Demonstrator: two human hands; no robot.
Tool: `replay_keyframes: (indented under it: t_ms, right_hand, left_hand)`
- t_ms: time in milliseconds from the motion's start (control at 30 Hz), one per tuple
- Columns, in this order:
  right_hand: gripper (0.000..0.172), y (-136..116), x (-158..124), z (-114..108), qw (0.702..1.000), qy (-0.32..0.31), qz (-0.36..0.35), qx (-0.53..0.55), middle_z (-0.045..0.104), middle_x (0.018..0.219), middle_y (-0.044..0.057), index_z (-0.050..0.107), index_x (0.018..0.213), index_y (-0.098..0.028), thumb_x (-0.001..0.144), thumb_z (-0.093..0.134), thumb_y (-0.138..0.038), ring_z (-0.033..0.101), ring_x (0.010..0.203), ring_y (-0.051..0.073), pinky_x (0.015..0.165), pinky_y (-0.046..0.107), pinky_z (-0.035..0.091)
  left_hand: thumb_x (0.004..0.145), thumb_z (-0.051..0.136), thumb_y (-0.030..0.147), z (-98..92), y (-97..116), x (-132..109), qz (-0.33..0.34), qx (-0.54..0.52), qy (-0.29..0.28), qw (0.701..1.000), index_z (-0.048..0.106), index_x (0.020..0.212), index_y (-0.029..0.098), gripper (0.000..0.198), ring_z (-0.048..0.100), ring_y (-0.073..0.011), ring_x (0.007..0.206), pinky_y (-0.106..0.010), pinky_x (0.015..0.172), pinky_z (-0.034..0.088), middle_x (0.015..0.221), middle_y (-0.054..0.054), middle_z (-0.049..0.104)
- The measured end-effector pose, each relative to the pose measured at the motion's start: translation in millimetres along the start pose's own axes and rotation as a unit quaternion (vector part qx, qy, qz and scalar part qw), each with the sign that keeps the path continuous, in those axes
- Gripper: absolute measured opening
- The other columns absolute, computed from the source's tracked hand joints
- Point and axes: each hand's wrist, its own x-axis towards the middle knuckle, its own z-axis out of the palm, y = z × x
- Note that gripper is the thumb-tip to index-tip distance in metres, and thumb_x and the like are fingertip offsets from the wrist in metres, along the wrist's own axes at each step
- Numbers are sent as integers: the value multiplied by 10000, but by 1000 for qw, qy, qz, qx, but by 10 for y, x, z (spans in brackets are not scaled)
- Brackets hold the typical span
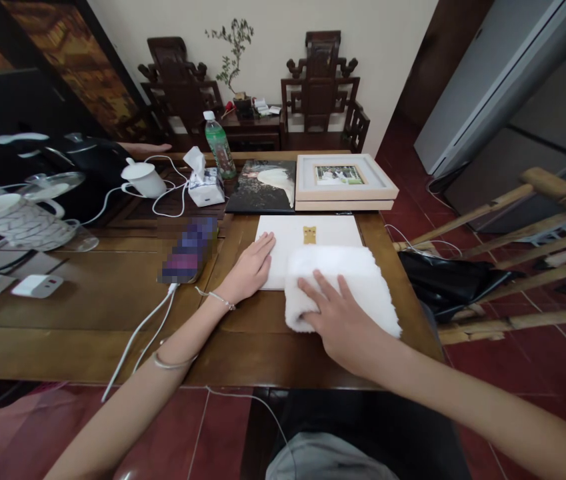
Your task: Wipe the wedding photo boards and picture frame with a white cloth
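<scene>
A flat white panel point(283, 250) lies on the wooden table in front of me, with a small gold-coloured plate point(309, 235) on its surface. My left hand point(250, 270) rests open on the panel's left edge, fingers stretched out. My right hand point(335, 313) presses on a folded, fluffy white towel point(363, 280), its fingers spread over the top and the thumb side at the fold. The towel covers the panel's lower right part and reaches past its near edge onto the table.
Behind the panel are a dark picture point(263, 187) and a light wooden frame point(345, 183). A phone point(190, 253) with a cable lies left. Further off stand a tissue box point(206, 187), a bottle point(219, 145), a lidded cup point(143, 179) and a patterned mug point(20, 220).
</scene>
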Motion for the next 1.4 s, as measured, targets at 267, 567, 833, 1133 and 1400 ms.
replay_keyframes:
  t_ms: [267,567,833,1133,1400]
  right_hand:
    - [540,266,138,-154,998,-9,-41,53,400,1513,128,638,1181,-165,747,388,36,224,1445,357,1081,679,272]
    - [561,807,900,-193,998,58,12,33,524,1368,233,556,1253,-107,746,375,49,260,1429,364,1041,655,316]
    - [533,507,838,-54,998,35,45,-29,311,1549,183,558,1293,-135,802,403,5,180,1429,453,1022,760,230]
    - [399,-61,90,-38,999,-9,-46,-6,351,1534,163,657,1152,-164,825,453,-62,225,1424,431,1049,723,252]
    - [544,286,448,-207,999,-10,-17,32,405,1511,126,601,1229,-159,772,370,23,240,1443,328,1090,657,266]
  left_hand:
    - [934,348,231,-2,16,8,2,-2,6,1000,417,1428,101,515,313,-274,1424,-507,1179,265,1513,-153,381]
    - [954,309,246,-14,29,8,4,12,1,1000,425,1409,39,513,304,-265,1429,-474,1186,263,1503,-183,386]
    - [949,329,249,-11,29,11,6,8,5,1000,422,1422,114,501,315,-254,1425,-481,1181,271,1510,-138,394]
    - [939,326,220,2,24,10,7,20,5,1000,429,1404,55,504,316,-256,1424,-468,1183,271,1502,-179,390]
    - [948,320,242,6,11,13,9,11,4,1000,429,1406,61,504,317,-259,1423,-472,1177,285,1502,-178,391]
